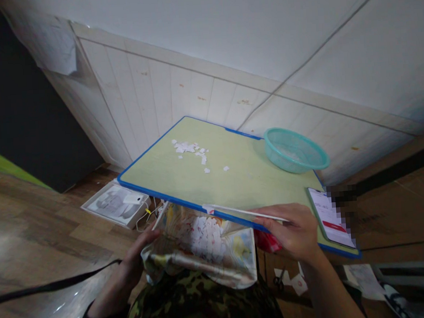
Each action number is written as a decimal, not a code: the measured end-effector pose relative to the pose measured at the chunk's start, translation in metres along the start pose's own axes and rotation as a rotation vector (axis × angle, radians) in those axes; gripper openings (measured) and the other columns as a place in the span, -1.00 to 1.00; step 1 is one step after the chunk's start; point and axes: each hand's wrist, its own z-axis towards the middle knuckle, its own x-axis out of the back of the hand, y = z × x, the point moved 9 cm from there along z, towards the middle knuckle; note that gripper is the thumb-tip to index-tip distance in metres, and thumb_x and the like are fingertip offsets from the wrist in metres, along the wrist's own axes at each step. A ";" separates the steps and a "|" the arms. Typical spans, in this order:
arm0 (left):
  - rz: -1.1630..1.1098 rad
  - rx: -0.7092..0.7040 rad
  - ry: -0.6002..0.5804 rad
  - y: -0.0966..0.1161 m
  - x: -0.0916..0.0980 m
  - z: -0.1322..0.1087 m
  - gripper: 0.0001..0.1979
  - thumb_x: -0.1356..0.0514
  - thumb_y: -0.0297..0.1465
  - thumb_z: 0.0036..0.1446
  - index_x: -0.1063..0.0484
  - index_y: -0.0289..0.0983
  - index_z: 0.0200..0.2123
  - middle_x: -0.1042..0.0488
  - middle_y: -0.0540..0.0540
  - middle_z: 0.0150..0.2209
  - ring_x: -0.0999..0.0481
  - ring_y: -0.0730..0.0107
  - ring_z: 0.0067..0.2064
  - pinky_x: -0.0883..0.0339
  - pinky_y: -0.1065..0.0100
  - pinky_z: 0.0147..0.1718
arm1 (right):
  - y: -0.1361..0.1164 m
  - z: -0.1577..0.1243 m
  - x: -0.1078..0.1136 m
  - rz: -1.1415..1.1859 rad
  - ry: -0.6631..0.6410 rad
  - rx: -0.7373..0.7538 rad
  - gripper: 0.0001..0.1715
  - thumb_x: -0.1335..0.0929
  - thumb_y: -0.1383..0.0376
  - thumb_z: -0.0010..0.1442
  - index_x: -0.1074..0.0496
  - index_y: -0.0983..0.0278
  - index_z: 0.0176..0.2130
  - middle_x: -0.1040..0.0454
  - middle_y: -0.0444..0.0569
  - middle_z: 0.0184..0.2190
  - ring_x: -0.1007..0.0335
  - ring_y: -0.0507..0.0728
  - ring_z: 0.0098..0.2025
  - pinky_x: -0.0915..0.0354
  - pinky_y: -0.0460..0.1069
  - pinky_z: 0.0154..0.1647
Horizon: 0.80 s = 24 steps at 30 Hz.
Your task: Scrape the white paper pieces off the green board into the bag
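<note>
My left hand [140, 253] grips the left side of a patterned bag [239, 268], fingers partly hidden by its folds. The bag gapes below the table's front edge, and many white paper scraps [205, 239] lie inside it. Between the thumb and fingers of my right hand [295, 228] is a thin white card [244, 211], seen nearly edge-on. Its far end is at the blue table edge, where a small scrap [209, 209] with a red mark shows. More paper scraps [189, 148] lie scattered on the light green tabletop [155, 175].
A turquoise basin [297, 158] stands at the table's right rear. A phone [330, 218] lies on the right edge. On the floor to the left is an open white box [117, 207] beside cables. Scissors [278, 282] and paper pieces lie lower right. The wall [193, 92] borders the back.
</note>
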 end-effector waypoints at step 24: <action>0.040 0.037 -0.122 -0.007 -0.019 -0.003 -0.44 -0.29 -0.29 0.05 -0.48 -0.25 0.15 -0.73 -0.04 -0.42 -0.70 -0.01 -0.31 -0.47 0.15 -0.13 | 0.095 0.110 0.004 -0.046 -0.015 -0.230 -0.49 -0.48 -0.08 -0.02 -0.58 0.35 -0.47 -0.47 -0.06 -0.61 -0.22 0.01 -0.58 -0.05 -0.08 -0.61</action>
